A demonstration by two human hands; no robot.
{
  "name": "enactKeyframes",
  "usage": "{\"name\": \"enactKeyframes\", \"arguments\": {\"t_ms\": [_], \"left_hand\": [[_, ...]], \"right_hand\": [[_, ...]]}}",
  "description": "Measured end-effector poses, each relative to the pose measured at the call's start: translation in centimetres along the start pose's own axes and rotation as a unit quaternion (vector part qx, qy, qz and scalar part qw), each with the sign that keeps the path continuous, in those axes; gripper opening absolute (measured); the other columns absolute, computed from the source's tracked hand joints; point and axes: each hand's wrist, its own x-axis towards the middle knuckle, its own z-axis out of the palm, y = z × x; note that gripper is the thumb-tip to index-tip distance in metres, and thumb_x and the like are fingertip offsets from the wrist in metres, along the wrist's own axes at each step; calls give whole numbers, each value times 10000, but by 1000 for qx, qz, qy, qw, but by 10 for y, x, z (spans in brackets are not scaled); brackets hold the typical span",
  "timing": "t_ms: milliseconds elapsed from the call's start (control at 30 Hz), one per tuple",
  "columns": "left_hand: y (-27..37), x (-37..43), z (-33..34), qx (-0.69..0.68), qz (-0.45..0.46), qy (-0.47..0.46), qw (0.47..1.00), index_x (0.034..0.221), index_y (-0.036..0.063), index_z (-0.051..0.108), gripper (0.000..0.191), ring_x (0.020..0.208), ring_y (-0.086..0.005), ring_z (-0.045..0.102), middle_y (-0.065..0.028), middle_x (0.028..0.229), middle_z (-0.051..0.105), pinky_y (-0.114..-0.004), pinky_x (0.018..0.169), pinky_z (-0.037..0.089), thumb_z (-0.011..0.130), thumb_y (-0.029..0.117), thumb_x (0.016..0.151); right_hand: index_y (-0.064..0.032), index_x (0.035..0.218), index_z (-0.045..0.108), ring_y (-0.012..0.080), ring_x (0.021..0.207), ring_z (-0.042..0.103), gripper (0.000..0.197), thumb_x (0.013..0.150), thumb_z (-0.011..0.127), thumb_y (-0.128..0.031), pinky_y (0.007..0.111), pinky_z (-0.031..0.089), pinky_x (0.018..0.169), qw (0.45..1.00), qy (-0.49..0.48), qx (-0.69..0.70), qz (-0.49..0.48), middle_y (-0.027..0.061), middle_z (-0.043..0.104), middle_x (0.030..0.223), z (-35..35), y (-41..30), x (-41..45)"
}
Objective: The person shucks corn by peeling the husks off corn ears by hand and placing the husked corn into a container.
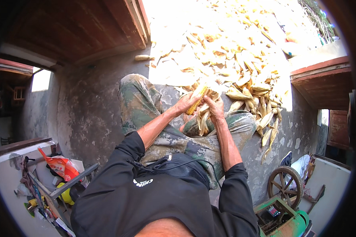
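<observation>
Between my knees I hold an ear of yellow corn [193, 109] with its kernels bared along the near part. My left hand [186, 103] is wrapped around the ear from the left side. Dry corn husks [203, 120] hang down below my right hand [214, 107], which grips them just right of the ear. Whether the husks are still joined to the cob cannot be told. Beyond my right knee lies a heap of pale, dry corn husks [252, 94]; some may still hold ears. Bright light washes out the far end of the ear.
A single corn ear [143, 57] lies on the concrete floor [92, 97] at the doorway, left of the sunlit husks. Wooden door leaves [77, 26] flank the opening. Behind me on the right stand a spoked wheel [284, 187] and a green machine [284, 220]; a metal frame [74, 181] is behind left.
</observation>
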Motion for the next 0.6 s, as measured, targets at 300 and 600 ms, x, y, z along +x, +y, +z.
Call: {"name": "enactKeyframes", "arguments": {"t_ms": [300, 600], "left_hand": [[-22, 21, -19, -323, 19, 100, 941, 1340, 16, 381, 494, 898, -269, 705, -176, 1059, 634, -362, 693, 630, 564, 320, 996], [-35, 34, -59, -91, 69, 474, 873, 1156, -18, 553, 476, 681, -216, 661, -140, 911, 682, -319, 564, 531, 745, 272, 831]], "right_hand": [[20, 1134, 521, 233, 754, 674, 285, 905, 597, -133, 363, 600, 676, 979, 20, 200, 39, 133, 648, 922, -1, -7, 1], [-30, 918, 501, 107, 597, 389, 185, 890, 653, -132, 236, 353, 494, 917, -64, 304, 248, 13, 393, 730, -3, -19, -27]]}}
